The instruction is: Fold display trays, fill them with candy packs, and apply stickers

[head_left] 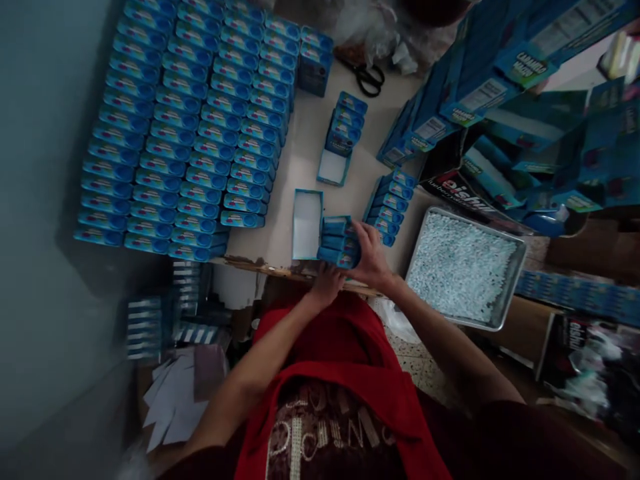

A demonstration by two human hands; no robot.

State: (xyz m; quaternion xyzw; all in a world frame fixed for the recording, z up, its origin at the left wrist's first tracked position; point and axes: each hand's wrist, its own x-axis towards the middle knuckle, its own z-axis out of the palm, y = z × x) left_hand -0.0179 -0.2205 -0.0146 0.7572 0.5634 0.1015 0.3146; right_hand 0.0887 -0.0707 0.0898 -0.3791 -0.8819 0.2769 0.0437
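Observation:
My right hand (371, 255) is wrapped round the right side of a small group of blue packs (336, 241) at the table's front edge. At the near side of the same packs is my left hand (329, 283), its fingers partly hidden under them. Just left of the packs lies an open blue box (307, 224) with a white inside. Beyond it, a second open box (333, 167) has several blue packs standing at its far end. A row of blue packs (393, 205) stands to the right of my hands.
Tall stacks of blue packs (185, 127) fill the table's left side. Black scissors (369, 80) lie at the back. A metal tray (511, 293) of pale blue pieces sits at the right. Large blue boxes (450, 87) are stacked at the upper right.

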